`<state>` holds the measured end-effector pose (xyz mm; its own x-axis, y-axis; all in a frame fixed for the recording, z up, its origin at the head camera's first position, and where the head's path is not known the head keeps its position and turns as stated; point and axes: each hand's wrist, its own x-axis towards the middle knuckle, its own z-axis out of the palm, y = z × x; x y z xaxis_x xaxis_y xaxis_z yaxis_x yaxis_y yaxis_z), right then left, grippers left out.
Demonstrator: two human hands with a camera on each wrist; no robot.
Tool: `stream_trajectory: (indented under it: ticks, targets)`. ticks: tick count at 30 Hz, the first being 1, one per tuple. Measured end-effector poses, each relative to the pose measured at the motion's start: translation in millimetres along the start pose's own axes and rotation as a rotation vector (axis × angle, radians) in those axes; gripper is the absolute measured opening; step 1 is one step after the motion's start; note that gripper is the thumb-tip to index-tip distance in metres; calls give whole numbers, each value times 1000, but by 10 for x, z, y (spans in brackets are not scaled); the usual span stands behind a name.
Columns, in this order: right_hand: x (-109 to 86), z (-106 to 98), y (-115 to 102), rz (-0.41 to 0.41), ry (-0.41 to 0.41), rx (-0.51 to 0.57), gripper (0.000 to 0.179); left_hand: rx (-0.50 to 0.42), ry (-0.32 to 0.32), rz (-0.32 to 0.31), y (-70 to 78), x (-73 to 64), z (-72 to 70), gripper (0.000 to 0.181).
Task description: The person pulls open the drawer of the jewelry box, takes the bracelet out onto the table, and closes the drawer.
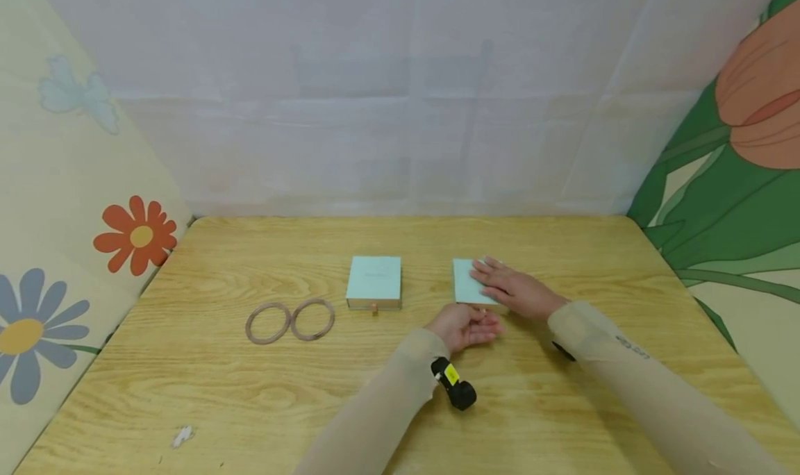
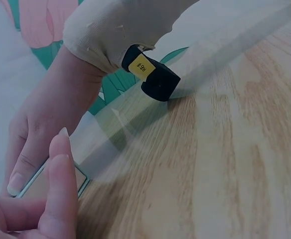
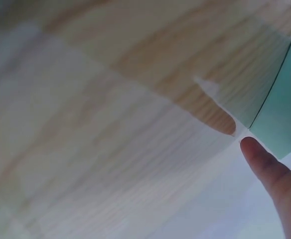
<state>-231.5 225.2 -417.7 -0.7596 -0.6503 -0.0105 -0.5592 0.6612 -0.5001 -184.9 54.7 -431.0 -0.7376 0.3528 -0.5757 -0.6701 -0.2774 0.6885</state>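
Note:
My right hand [image 1: 521, 291] lies over a pale mint gift box [image 1: 465, 280], its fingers straight across the lid. In the left wrist view its thumb reaches the edge of the box's tan front [image 2: 40, 191]. Close against that front is my left hand [image 1: 465, 326], with the outer fingers extended to the right. Its thumb and index finger are at the middle of the front edge; I cannot tell whether they pinch anything there. A mint side [image 3: 285, 107] of the same box shows in the right wrist view, beside the right thumb [image 3: 265, 162].
A matching drawer box [image 1: 375, 277] with a small tan pull tab [image 1: 374, 308] stands to the left. Two brownish bangles [image 1: 267, 323] lie side by side left of it. A white scuff [image 1: 183, 435] marks the wooden table [image 1: 262, 398]. White cloth [image 1: 406, 135] hangs behind.

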Motion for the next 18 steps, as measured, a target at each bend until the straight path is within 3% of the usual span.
stream_trajectory:
  ticks: [6, 11, 15, 18]
  targets:
    - [25, 7, 10, -4, -7, -8, 46, -45, 15, 14, -13, 19, 16, 17]
    - [36, 3, 23, -8, -10, -2, 47, -44, -8, 27, -17, 27, 19, 20]
    - [37, -3, 52, -23, 3, -5, 45, 32, -42, 44, 18, -46, -7, 26]
    - [33, -7, 57, -25, 1, -6, 46, 168, -59, 90, 68, -175, -58, 30]
